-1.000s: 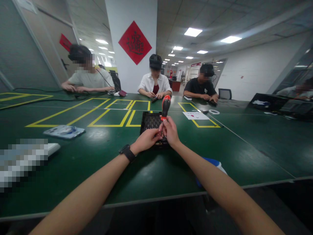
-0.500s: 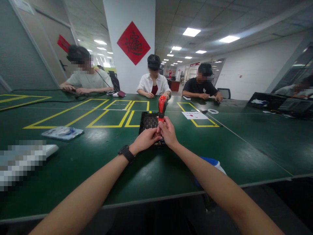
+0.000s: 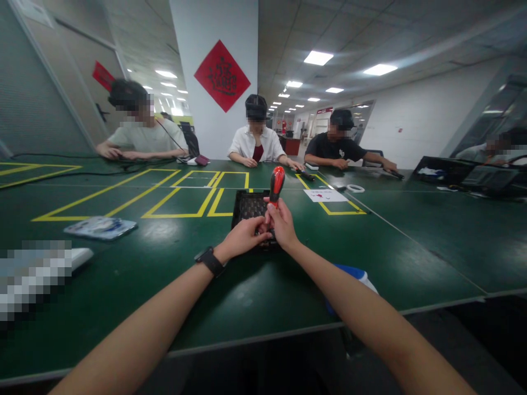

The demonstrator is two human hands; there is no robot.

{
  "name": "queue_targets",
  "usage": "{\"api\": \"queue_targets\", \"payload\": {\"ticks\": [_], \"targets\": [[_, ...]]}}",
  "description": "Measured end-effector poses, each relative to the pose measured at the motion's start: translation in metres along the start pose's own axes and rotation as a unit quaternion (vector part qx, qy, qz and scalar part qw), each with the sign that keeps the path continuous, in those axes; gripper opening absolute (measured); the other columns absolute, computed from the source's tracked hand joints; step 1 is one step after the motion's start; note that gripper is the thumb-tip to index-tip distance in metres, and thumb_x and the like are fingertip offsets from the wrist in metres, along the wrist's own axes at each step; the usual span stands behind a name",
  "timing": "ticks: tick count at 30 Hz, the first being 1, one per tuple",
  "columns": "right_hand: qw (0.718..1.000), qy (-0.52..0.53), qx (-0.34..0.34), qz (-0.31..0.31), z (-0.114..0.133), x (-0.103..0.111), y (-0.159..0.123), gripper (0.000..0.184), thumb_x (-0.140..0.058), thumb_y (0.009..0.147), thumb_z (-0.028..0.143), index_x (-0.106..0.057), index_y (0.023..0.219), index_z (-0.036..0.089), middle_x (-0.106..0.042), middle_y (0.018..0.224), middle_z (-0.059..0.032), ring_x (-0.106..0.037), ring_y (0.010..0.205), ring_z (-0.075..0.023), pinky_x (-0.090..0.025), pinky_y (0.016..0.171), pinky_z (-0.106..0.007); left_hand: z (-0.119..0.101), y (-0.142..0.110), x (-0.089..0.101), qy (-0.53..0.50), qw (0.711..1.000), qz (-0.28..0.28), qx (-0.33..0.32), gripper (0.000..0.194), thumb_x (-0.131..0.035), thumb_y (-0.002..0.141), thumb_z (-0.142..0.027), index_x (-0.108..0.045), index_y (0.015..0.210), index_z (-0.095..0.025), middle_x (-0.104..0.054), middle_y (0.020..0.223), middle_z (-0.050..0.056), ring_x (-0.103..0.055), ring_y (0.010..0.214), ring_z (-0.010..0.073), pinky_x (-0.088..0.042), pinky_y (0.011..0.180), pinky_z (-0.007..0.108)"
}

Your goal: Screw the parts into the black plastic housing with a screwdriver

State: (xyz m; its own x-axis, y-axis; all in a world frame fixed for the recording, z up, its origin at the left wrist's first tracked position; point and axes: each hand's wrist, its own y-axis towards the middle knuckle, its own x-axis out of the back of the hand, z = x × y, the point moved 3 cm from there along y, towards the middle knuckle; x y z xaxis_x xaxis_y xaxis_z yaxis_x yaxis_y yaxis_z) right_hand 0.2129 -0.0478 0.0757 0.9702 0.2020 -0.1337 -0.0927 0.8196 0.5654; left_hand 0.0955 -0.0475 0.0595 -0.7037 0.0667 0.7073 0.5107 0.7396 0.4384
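Note:
My right hand (image 3: 282, 224) is closed round the lower part of a red and black screwdriver (image 3: 276, 185), which stands nearly upright with its handle up. Its tip is hidden behind my fingers, over the near edge of a black perforated tray (image 3: 248, 206) on the green table (image 3: 164, 263). My left hand (image 3: 242, 238), with a black watch on the wrist, pinches with its fingertips at the screwdriver's shaft by that same edge. What the left fingers hold is too small to make out.
A flat clear packet (image 3: 100, 227) lies to the left, and a white box edge (image 3: 80, 255) nearer me. A blue and white object (image 3: 354, 276) sits under my right forearm. A white sheet (image 3: 326, 195) and tape roll (image 3: 354, 188) lie farther right. Three people sit across the table.
The screwdriver handle has swayed slightly left then back right and upright. Both hands stay at the tray's near edge. The people opposite have shifted their arms.

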Motion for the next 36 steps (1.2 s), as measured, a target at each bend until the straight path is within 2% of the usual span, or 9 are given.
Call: {"api": "queue_targets", "payload": {"ticks": [3,6,13,16,26,32,36], "targets": [[1.0,-0.001,0.003,0.002,0.002,-0.001,0.0,0.03,-0.046,0.085,0.041,-0.049,0.106,0.019,-0.043,0.052,0.0083,-0.038,0.041,-0.0051,-0.033,0.041,-0.017,0.001,0.0,0.001,0.029,0.999,-0.014,0.004,0.023,-0.061,0.074,-0.038,-0.057,0.077,-0.015,-0.059,0.071,0.001,-0.052,0.063,0.0134,-0.041,0.061,0.024],[1.0,-0.005,0.005,0.007,0.002,-0.001,0.0,0.031,-0.047,0.084,0.041,-0.049,0.105,0.019,-0.044,0.052,0.0081,-0.038,0.041,-0.0051,-0.032,0.041,-0.017,0.003,0.001,0.001,0.033,0.999,-0.015,0.002,0.021,-0.06,0.075,-0.036,-0.057,0.075,-0.015,-0.058,0.068,0.0,-0.05,0.061,0.0125,-0.039,0.059,0.023],[1.0,-0.003,-0.012,0.004,-0.005,0.002,0.001,0.033,-0.044,0.085,0.044,-0.048,0.107,0.02,-0.048,0.056,0.0074,-0.033,0.037,-0.0037,-0.029,0.037,-0.016,0.003,0.0,0.0,-0.008,1.0,0.002,-0.014,0.019,-0.053,0.08,-0.029,-0.062,0.086,-0.014,-0.064,0.077,0.002,-0.055,0.07,0.0137,-0.042,0.067,0.024],[1.0,0.0,-0.003,0.008,-0.004,0.002,0.001,0.031,-0.043,0.086,0.042,-0.048,0.105,0.019,-0.048,0.055,0.007,-0.035,0.038,-0.0042,-0.029,0.038,-0.017,0.003,-0.001,0.0,-0.019,1.0,0.003,-0.008,0.019,-0.054,0.08,-0.03,-0.062,0.087,-0.014,-0.064,0.078,0.002,-0.056,0.07,0.014,-0.042,0.068,0.024],[1.0,0.0,0.006,-0.002,0.0,0.0,0.0,0.028,-0.048,0.084,0.043,-0.044,0.1,0.02,-0.048,0.055,0.0078,-0.037,0.04,-0.0039,-0.029,0.039,-0.015,0.01,0.002,-0.002,-0.006,0.999,-0.015,0.03,0.03,-0.062,0.072,-0.044,-0.058,0.073,-0.014,-0.059,0.066,0.0,-0.052,0.061,0.0125,-0.039,0.059,0.023],[1.0,0.03,-0.005,0.0,0.002,0.001,0.0,0.027,-0.04,0.087,0.042,-0.046,0.102,0.02,-0.049,0.053,0.0074,-0.033,0.036,-0.0039,-0.026,0.035,-0.016,0.007,0.001,0.0,0.003,1.0,0.001,0.02,0.019,-0.058,0.076,-0.033,-0.061,0.076,-0.014,-0.062,0.069,0.0,-0.054,0.064,0.0126,-0.04,0.064,0.023],[1.0,0.02,-0.015,0.002,-0.001,0.002,0.0,0.03,-0.041,0.087,0.04,-0.049,0.106,0.019,-0.049,0.056,0.0068,-0.033,0.036,-0.0037,-0.028,0.035,-0.016,0.002,0.001,0.002,-0.029,0.999,0.013,-0.001,0.014,-0.054,0.078,-0.027,-0.06,0.076,-0.015,-0.065,0.075,0.001,-0.057,0.069,0.0135,-0.042,0.068,0.023]]}}
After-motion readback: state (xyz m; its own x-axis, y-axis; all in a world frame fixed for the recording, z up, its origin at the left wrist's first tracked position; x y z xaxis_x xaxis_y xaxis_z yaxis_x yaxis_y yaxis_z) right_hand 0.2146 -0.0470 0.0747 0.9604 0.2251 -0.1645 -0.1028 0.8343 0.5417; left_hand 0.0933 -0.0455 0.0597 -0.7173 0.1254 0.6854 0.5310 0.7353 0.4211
